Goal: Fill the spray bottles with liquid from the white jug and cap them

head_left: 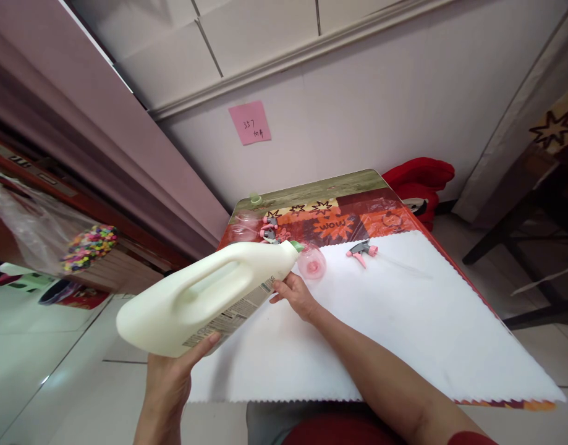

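Observation:
I hold a large cream-white jug (204,296) with a moulded handle, tipped on its side with the neck pointing right. My left hand (170,383) grips its base from below. My right hand (295,295) supports the jug near its neck, fingers pressed against it. The jug's mouth, with a green rim, sits just over a small clear pink bottle (312,262) standing on the white cloth (404,321). A pink and grey spray trigger (362,251) with its tube lies on the cloth to the right.
Two more clear bottles with pink spray heads (258,227) lie at the table's far left, near a green cap (255,198). The patterned table (339,219) meets a wall bearing a pink note (250,123). A red cushion (418,179) and dark chair legs (529,222) stand to the right.

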`<state>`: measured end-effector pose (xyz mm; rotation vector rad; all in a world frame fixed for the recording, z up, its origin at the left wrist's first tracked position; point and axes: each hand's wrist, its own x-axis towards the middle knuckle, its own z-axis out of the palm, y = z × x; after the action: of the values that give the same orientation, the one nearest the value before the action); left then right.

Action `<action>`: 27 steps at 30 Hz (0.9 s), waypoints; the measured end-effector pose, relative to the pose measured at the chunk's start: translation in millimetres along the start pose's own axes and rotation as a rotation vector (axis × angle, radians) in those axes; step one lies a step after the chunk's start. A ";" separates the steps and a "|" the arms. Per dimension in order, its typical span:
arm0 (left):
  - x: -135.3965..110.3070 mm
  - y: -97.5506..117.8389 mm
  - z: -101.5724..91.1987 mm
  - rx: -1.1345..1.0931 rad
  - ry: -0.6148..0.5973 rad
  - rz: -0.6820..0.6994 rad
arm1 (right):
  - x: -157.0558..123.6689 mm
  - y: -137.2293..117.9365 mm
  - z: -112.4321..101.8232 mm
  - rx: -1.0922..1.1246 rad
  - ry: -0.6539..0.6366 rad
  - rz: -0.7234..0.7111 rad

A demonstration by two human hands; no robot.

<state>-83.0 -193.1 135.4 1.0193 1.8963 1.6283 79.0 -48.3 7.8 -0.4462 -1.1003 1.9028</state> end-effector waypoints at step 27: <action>4.7 -8.1 -4.2 -0.001 0.014 0.019 | 0.6 1.8 -0.3 0.012 -0.007 -0.001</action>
<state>-91.0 -192.5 129.1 1.0315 1.9006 1.6510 78.0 -48.1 6.2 -0.4320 -1.0930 1.9102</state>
